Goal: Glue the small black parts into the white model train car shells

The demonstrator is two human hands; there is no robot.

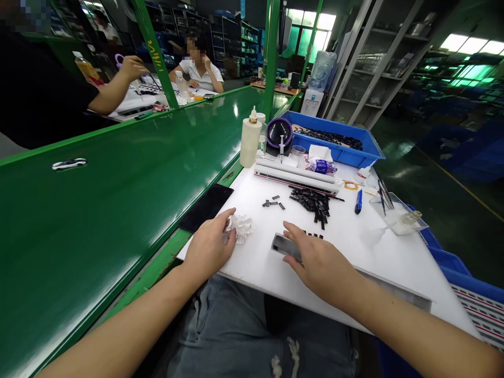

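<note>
My left hand (210, 242) is closed on a crumpled white tissue (243, 229) at the near left of the white board (252, 262). My right hand (315, 260) has its thumb and fingers around a flat grey rectangular piece (285, 245) that lies on the board. Small dark strips (313, 235) lie just beyond my right hand, partly hidden by it. Farther back is a pile of black strips (313, 203), with several short loose pieces (273, 203) to its left.
Behind the pile are a long white bar (297, 176), a cream bottle (250, 139) and a blue bin (331, 139). A blue cutter (358, 201) and a clear tray (401, 218) sit at right. Two people work beyond the green surface (118, 210).
</note>
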